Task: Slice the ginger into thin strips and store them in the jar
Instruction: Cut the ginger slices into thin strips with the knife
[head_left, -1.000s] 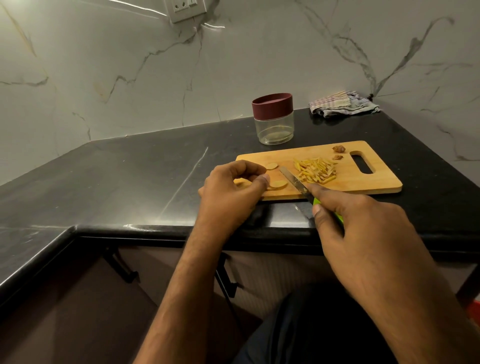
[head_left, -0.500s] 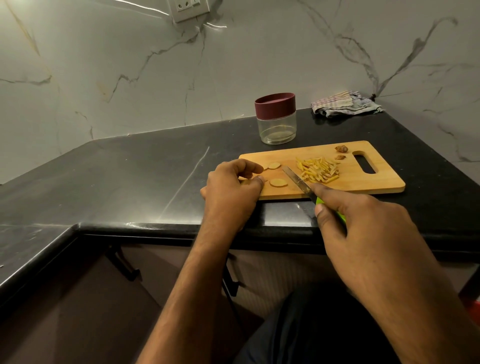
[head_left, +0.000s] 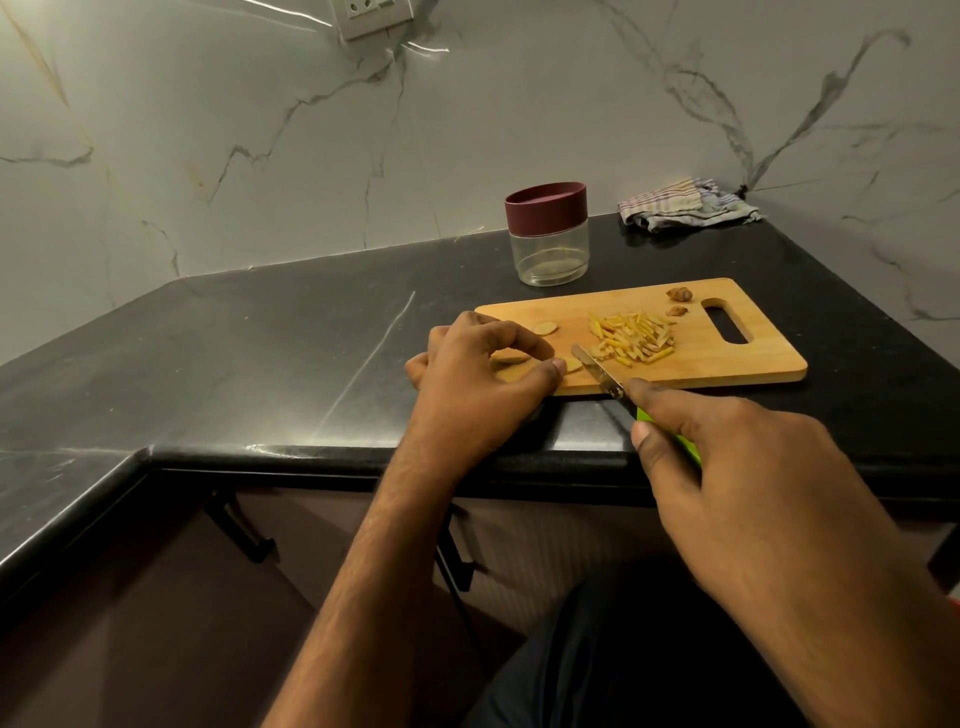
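A wooden cutting board (head_left: 727, 364) lies on the black counter. A pile of thin ginger strips (head_left: 631, 336) sits in its middle, and flat ginger slices (head_left: 545, 328) lie at its left end. My left hand (head_left: 478, 379) rests at the board's left end, its thumb and forefinger curled round a ginger slice (head_left: 571, 365). My right hand (head_left: 737, 478) grips the green handle of a small knife (head_left: 597, 371), whose blade tip lies beside that slice. The clear jar (head_left: 548, 249) with a maroon lid stands behind the board.
Two brown ginger scraps (head_left: 679, 294) lie near the board's handle slot. A striped cloth (head_left: 685, 205) is bunched at the back right corner. The counter edge (head_left: 311, 457) runs under my wrists, with a marble wall behind and a socket (head_left: 371, 15) up top.
My left hand's fingers have closed in on the slice by the knife. The knife tip has shifted slightly left toward that slice. The camera has drifted a little.
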